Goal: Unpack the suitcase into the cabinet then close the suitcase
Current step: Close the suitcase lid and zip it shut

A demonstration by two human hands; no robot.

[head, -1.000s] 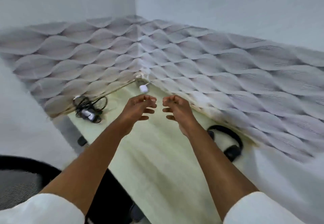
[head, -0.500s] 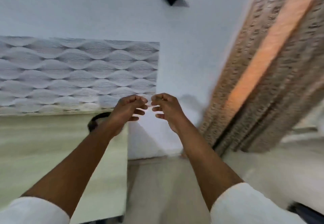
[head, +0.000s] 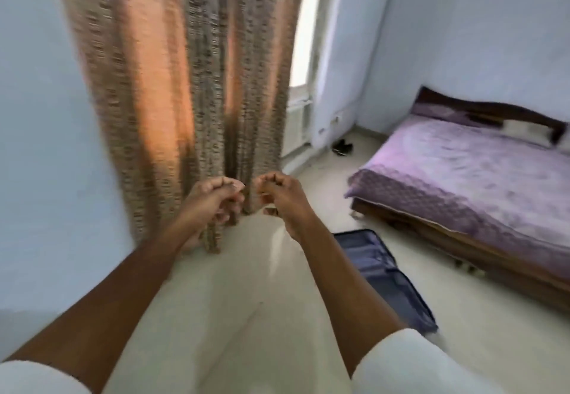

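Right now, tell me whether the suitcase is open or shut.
Open: the suitcase lies flat on the floor, its lined inside facing up.

Bare floor (head: 234, 285) between curtain (head: 185, 85), suitcase (head: 388, 279)
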